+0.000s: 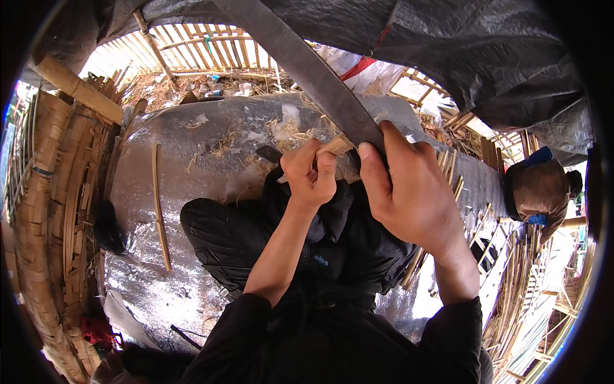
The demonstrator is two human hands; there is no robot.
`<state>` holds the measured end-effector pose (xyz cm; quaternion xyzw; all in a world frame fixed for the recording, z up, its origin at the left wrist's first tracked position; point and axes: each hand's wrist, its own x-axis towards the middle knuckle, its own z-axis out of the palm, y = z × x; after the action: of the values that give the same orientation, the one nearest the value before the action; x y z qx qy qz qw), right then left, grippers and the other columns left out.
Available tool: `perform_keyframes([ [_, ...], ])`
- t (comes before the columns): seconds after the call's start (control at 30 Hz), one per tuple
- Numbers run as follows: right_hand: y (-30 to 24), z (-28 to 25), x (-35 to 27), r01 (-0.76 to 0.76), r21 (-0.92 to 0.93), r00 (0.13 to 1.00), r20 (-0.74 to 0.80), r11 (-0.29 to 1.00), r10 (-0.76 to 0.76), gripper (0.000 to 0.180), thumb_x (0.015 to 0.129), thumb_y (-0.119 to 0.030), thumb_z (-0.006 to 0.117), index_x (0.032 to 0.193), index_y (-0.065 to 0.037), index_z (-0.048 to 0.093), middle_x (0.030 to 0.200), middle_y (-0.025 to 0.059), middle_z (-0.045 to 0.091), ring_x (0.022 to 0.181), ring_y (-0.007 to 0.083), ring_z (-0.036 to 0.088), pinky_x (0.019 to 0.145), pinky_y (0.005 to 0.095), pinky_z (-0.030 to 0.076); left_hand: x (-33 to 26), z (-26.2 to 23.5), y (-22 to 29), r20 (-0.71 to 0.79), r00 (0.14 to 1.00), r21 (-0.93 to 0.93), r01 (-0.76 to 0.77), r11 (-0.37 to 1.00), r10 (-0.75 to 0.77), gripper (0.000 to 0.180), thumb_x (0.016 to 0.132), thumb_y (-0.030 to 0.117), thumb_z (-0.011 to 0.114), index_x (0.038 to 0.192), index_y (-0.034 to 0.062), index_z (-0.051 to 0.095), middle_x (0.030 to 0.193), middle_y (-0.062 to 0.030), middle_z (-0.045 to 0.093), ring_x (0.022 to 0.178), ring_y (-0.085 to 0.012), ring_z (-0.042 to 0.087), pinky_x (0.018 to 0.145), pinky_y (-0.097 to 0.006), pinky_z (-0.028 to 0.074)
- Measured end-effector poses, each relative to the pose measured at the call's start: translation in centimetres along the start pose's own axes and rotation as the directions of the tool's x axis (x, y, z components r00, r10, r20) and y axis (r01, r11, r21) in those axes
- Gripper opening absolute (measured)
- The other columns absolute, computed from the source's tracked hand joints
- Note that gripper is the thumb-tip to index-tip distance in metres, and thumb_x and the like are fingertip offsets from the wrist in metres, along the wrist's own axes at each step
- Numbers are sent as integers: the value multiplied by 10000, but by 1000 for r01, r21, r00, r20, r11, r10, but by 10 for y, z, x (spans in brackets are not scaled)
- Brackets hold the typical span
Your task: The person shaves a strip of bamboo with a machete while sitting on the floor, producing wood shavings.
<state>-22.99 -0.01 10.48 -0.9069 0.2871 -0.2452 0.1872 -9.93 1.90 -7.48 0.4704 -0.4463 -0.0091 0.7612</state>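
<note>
A machete (307,70) with a long, wide, dark blade slants up and away to the left. My right hand (409,185) is closed around its near end, the thumb pressed against the blade; the handle is hidden. My left hand (309,173) pinches a short piece of pale bamboo (337,145) between thumb and fingers. The bamboo's far end meets the lower edge of the blade, close to my right thumb. Both hands are above my dark-clothed lap. How far the bamboo runs inside my left fist cannot be seen.
I sit on a shiny grey sheet (160,128) scattered with shavings (220,148). A thin bamboo stick (160,205) lies to the left, beside a woven bamboo wall (57,211). Black plastic sheeting (473,45) hangs overhead. Several bamboo strips (524,288) are at the right.
</note>
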Motion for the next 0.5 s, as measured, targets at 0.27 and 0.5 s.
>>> perform_keyframes([
  [0.27, 5, -1, -17, -162, -76, 987, 10, 984, 163, 192, 935, -123, 613, 888, 28, 504, 549, 258, 547, 566, 484, 609, 525, 530, 491, -8, 19, 3, -51, 995, 117, -74, 990, 80, 473, 969, 388, 642, 706, 2, 569, 508, -68, 408, 429, -191, 416, 446, -327, 305],
  [0.5, 13, -14, -7, 51, -51, 998, 27, 997, -50, 187, 937, -119, 611, 873, 39, 532, 599, 267, 569, 610, 479, 611, 543, 526, 465, -3, 0, 2, 203, 975, -78, 109, 991, -91, 499, 1007, 407, 589, 716, 3, 564, 515, -72, 390, 443, -173, 396, 453, -324, 302],
])
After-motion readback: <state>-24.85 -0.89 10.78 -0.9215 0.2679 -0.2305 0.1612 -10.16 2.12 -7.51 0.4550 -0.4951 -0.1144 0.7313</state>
